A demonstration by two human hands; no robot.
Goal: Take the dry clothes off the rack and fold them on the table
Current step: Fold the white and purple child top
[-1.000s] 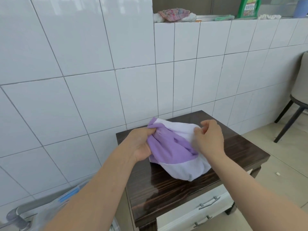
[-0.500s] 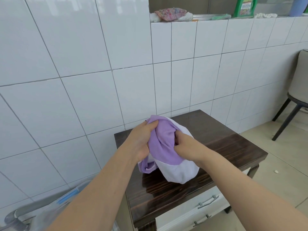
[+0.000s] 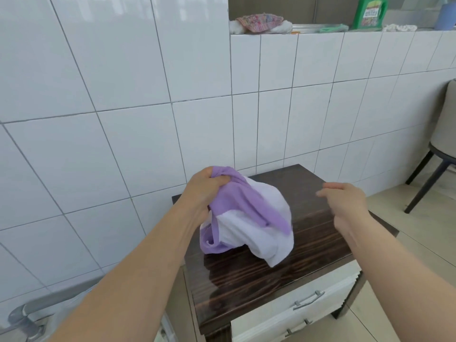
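**Bunched garment in one hand, other hand free**

Head view: left hand [image 3: 201, 193] clenched round the purple upper edge of a purple-and-white garment [image 3: 249, 223], holding it bunched above the dark wooden table [image 3: 318, 238]. Lower white folds touching the tabletop near its middle, purple hem curled at the left. Right hand [image 3: 345, 203] off the cloth, over the table's right side, fingers loosely curved and gripping nothing; slightly blurred.

Step in hand, by judgement: opening the bundle out flat, fold not yet begun. Best done by finding a second corner or seam with the free hand, well apart from the left grip, then spreading both outward and laying the cloth smooth on the table. Soft and limp, so likely to twist if pulled from one point only.

Tiled wall [image 3: 123, 95] behind; green detergent bottle [image 3: 370, 12] and patterned cloth [image 3: 260, 22] on the ledge above; chair [image 3: 441, 144] at right; white drawer front [image 3: 296, 307] below the tabletop.
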